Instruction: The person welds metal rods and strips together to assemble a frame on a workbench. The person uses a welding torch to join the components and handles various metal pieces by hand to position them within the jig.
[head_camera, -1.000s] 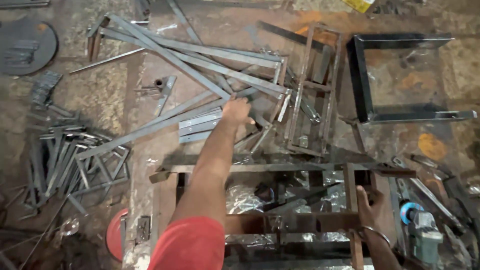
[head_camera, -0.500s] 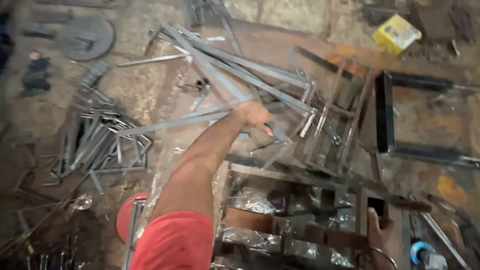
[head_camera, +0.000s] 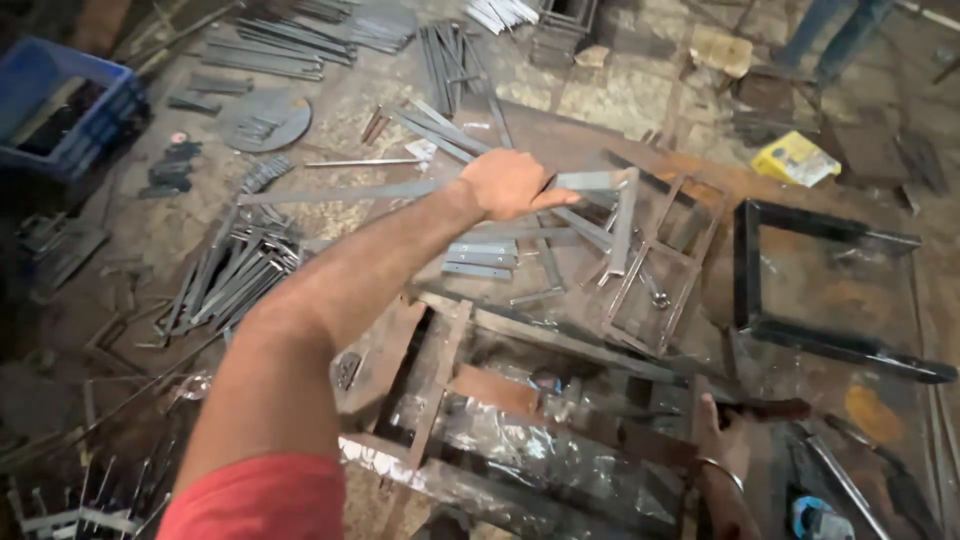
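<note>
Two hands show in the head view, and the left hand (head_camera: 512, 183) carries the risk: it is closed in a firm grip around a long flat steel strip (head_camera: 340, 190), held level above the floor with the longer run stretching out to the left and a short end reaching right toward an upright bar (head_camera: 624, 222) of the same grey metal. Held that far from its middle, the strip could, I judge, sag or swing and strike the loose bars (head_camera: 225, 275) heaped on the floor at the left, or slide through the fingers, whose skin meets bare cut edges. Its right end lies close to the thin wire frame (head_camera: 660, 268) and could snag there. The left arm is stretched nearly straight, forward and up from a red sleeve (head_camera: 260, 500) at the bottom edge, wrist level, knuckles upward. The right hand (head_camera: 722, 440), with a bangle at the wrist, sits low at the bottom right, fingers resting on a rusty metal frame (head_camera: 560, 345); whether its grip fully closes I cannot tell. A black square frame (head_camera: 745, 265) lies well apart to the right.
</note>
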